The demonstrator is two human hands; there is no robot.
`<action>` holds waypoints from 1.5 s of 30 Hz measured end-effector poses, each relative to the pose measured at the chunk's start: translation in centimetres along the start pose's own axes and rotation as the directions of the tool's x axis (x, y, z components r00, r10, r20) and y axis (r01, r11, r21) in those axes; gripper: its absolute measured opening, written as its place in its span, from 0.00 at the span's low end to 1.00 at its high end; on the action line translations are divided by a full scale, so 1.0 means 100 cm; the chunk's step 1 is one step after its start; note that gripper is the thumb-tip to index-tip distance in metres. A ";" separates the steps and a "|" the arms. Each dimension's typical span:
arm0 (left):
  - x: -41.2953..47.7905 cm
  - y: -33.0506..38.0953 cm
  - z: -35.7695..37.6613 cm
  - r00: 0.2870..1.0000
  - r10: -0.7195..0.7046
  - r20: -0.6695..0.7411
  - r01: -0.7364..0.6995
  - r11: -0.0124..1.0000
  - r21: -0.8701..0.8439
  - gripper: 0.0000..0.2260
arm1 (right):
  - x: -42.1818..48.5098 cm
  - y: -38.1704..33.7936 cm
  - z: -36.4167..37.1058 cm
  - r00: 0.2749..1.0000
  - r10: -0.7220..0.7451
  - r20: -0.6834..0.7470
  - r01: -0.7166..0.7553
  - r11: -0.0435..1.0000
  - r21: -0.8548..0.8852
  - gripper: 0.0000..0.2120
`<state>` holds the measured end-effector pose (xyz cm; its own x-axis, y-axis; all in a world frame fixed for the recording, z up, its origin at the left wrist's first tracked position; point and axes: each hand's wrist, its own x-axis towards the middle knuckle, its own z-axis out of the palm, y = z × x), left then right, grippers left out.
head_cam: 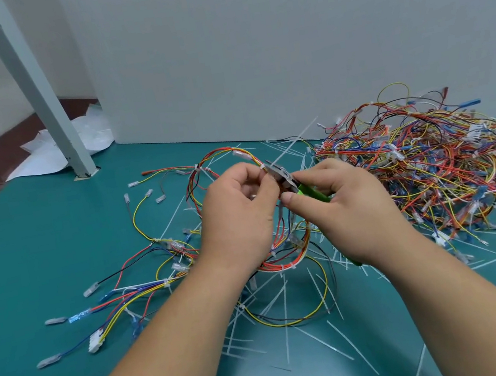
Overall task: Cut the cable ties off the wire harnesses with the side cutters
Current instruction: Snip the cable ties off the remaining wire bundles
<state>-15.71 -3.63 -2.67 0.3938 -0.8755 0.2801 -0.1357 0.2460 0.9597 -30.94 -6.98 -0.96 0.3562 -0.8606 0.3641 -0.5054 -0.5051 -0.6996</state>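
Above a teal table (38,255), the left hand (237,212) pinches a wire harness (196,171); the right hand (348,204) grips green-handled side cutters (284,178) (blades at a white cable tie (295,142)).

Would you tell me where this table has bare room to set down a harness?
Bare table lies at the left, between the white post and the spread harness, and along the near left edge. The right is buried under the harness pile; cut ties litter the middle.
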 end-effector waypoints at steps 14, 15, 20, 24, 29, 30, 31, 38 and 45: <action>0.000 -0.004 0.001 1.000 0.004 -0.001 -0.004 1.000 0.008 0.06 | 0.000 -0.002 0.001 1.000 -0.006 0.006 0.006 1.000 -0.019 0.08; 0.000 -0.004 0.001 1.000 -0.003 0.001 0.003 1.000 0.002 0.06 | 0.000 -0.003 0.002 1.000 -0.008 0.000 0.008 1.000 -0.014 0.07; 0.001 -0.008 0.000 0.999 -0.033 -0.005 0.033 0.999 -0.006 0.04 | 0.001 -0.003 0.005 1.000 -0.024 -0.012 0.024 1.000 -0.017 0.04; 0.001 -0.009 -0.003 1.000 -0.021 -0.013 0.022 0.999 0.031 0.06 | 0.002 0.000 0.009 0.999 -0.033 -0.001 0.033 0.999 -0.017 0.06; -0.001 -0.005 -0.006 1.000 -0.015 0.023 0.013 0.996 0.092 0.07 | 0.005 0.006 0.008 0.961 0.275 -0.007 -0.235 0.833 0.501 0.06; -0.002 -0.004 -0.006 0.999 -0.011 0.046 0.005 0.993 0.118 0.07 | 0.006 0.007 0.006 0.954 0.298 0.035 -0.262 0.771 0.580 0.04; -0.003 -0.004 -0.006 0.997 -0.005 0.081 -0.008 0.988 0.155 0.06 | 0.008 0.007 0.003 0.953 0.291 0.089 -0.278 0.712 0.645 0.02; -0.013 -0.004 0.003 0.937 0.043 0.346 -0.225 0.833 0.505 0.08 | 0.012 0.004 -0.003 0.966 0.187 0.180 -0.256 0.804 0.537 0.08; 0.002 -0.001 -0.005 0.986 -0.165 0.030 0.159 0.975 0.155 0.10 | 0.000 0.010 0.000 0.967 0.244 0.079 -0.220 0.631 0.744 0.09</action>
<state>-15.18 -3.63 -2.70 0.3829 -0.9163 0.1168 -0.2111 0.0363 0.9768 -31.42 -7.49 -1.62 0.2829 -0.9499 0.1331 0.1877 -0.0813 -0.9789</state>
